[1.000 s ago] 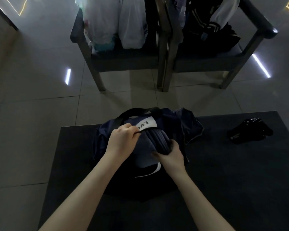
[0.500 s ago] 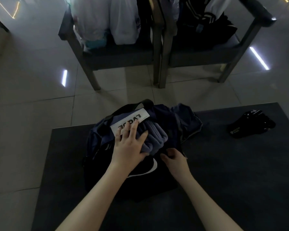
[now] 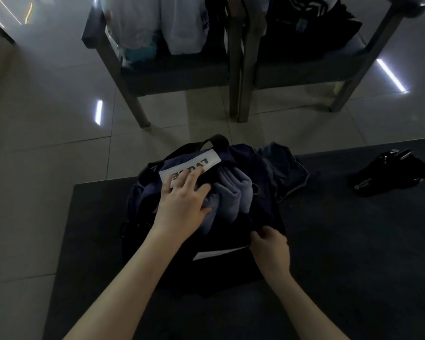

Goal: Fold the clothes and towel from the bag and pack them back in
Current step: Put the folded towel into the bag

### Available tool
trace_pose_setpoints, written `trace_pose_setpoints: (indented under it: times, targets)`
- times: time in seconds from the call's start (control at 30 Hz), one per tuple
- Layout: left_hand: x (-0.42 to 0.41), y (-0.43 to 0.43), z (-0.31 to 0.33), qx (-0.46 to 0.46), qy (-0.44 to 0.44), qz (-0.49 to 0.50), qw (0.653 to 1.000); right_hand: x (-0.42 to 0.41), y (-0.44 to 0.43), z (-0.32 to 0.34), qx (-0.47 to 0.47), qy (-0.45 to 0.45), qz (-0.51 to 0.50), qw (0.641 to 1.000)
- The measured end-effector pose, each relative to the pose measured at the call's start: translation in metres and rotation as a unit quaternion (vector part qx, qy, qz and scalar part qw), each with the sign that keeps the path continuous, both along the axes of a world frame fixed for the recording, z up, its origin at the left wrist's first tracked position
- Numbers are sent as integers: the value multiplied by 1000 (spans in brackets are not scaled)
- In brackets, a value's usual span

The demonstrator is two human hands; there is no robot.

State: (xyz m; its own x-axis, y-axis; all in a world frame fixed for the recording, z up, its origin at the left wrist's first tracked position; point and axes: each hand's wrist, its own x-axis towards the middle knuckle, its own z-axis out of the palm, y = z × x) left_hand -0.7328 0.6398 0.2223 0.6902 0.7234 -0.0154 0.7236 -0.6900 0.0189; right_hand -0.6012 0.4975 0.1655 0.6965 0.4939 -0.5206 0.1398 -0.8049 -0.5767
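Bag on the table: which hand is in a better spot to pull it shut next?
Probably the right hand: it seems to pinch the near edge of the bag. The left hand lies flat on the grey clothes, pressing them down inside.

The left hand (image 3: 182, 207) covers middle letters on the white label (image 3: 212, 160).

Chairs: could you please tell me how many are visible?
2: left chair holds white bags; right chair beside it holds dark clothing. Others may be out of frame.
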Motion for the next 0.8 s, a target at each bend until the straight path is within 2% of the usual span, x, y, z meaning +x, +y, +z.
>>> trace_pose_setpoints:
  times: [0.13,0.27,0.37,0.43,0.57,0.7,0.8]
  targets:
    - [-6,-1,4,-11,38,-10,999,-8,-23,23,116,31,-86,989]
    - [2,-11,14,-28,58,-6,998,-17,-40,45,181,12,-63,981]
    - [10,-21,29,-63,-36,17,997,-18,-46,54,175,-26,-8,984]
    - [26,-26,38,-57,-81,-18,995,-18,-48,58,157,-43,34,986]
    - [63,-25,39,-16,7,-183,983,-14,-49,60,156,-23,28,987]
    - [60,-12,34,12,62,-214,975,-2,-54,61,157,14,-19,987]
    - [41,-1,31,39,41,-229,972,4,-58,65,154,42,-34,987]
